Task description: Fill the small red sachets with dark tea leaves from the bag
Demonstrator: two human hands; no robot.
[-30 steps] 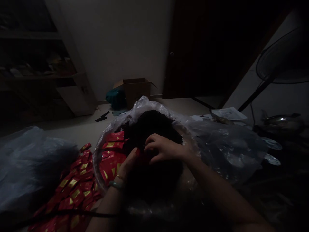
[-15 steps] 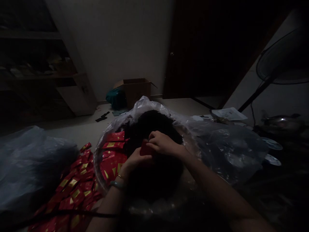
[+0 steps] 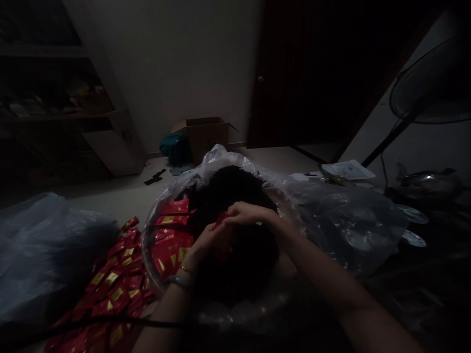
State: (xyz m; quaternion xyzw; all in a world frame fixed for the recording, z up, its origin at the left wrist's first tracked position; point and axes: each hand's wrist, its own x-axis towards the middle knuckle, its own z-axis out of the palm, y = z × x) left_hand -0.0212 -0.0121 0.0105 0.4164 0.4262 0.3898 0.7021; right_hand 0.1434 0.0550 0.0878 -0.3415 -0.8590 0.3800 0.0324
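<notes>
My left hand [image 3: 204, 240] and my right hand [image 3: 246, 213] meet above a dark, loose heap [image 3: 239, 260], pinching a red sachet [image 3: 223, 240] between them. The sachet's lower part fades into shadow, so its full shape is hidden. The heap lies on clear plastic sheeting [image 3: 221, 164] inside a round transparent basin [image 3: 147, 255]. Along the basin's left side, near my left wrist, lie red sachets with gold marks [image 3: 171, 240]. Many more [image 3: 114, 289] are spread on the floor to its left.
A bulging translucent plastic bag [image 3: 47, 250] lies at the left, and another [image 3: 349, 230] at the right. A black cord [image 3: 147, 322] crosses the foreground. Farther off are a cardboard box [image 3: 202, 137], a teal bag [image 3: 175, 150], papers [image 3: 348, 170], a standing fan [image 3: 430, 83] and shelving [image 3: 62, 108].
The red sachet now stands more upright between my hands, and more of it shows. My right hand's fingers have straightened across its top, and the view has shifted slightly.
</notes>
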